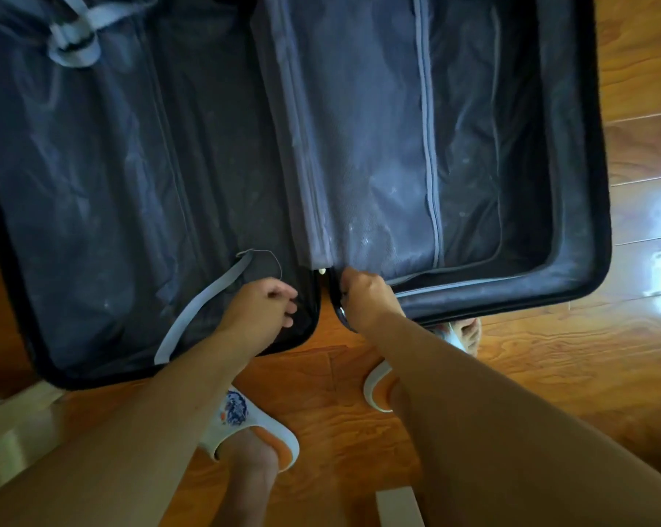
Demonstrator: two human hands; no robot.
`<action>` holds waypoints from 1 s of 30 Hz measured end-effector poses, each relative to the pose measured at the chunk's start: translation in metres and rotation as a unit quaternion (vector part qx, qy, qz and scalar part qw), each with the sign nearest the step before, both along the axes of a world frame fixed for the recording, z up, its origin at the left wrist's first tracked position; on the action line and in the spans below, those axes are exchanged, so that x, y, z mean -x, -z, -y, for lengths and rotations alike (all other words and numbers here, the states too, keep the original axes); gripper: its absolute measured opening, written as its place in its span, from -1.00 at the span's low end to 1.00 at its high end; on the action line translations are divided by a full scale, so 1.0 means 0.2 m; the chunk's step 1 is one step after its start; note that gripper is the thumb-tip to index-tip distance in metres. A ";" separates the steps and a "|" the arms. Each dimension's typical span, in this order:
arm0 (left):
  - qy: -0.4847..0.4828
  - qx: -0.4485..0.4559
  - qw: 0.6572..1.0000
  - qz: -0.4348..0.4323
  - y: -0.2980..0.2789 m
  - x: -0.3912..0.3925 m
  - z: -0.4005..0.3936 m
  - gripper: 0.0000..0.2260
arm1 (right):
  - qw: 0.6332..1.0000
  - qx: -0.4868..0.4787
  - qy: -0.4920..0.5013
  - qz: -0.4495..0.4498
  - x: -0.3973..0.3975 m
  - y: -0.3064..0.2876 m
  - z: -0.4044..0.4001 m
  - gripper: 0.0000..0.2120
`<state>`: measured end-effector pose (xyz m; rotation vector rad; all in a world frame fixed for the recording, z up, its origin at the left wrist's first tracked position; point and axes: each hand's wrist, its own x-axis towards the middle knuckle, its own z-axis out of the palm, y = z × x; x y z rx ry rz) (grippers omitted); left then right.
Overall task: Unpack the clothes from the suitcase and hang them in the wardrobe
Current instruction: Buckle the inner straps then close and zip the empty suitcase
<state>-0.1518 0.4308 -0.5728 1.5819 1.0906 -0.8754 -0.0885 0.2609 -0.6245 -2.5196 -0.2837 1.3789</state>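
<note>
A dark suitcase (572, 283) lies open flat on the wooden floor, both halves lined in dark blue fabric. No clothes show inside either half. My left hand (262, 310) hovers over the near rim of the left half beside the hinge, fingers loosely curled and holding nothing I can see. My right hand (363, 298) grips the near corner rim of the right half by the hinge. A grey strap (203, 302) lies loose in the left half next to my left wrist. The right half's divider panel is zipped shut along a grey zipper (429, 146).
My feet in white and orange slippers (252, 427) stand on the wooden floor (549, 374) right before the suitcase. Another grey strap with a buckle (72, 39) lies at the far left. Pale furniture edges (13, 424) show at the lower left and bottom.
</note>
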 end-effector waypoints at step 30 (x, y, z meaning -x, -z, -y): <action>0.289 -0.145 0.942 0.090 0.02 -0.28 0.23 -0.67 | 0.936 0.263 0.110 0.205 -0.69 -0.07 1.28 -0.89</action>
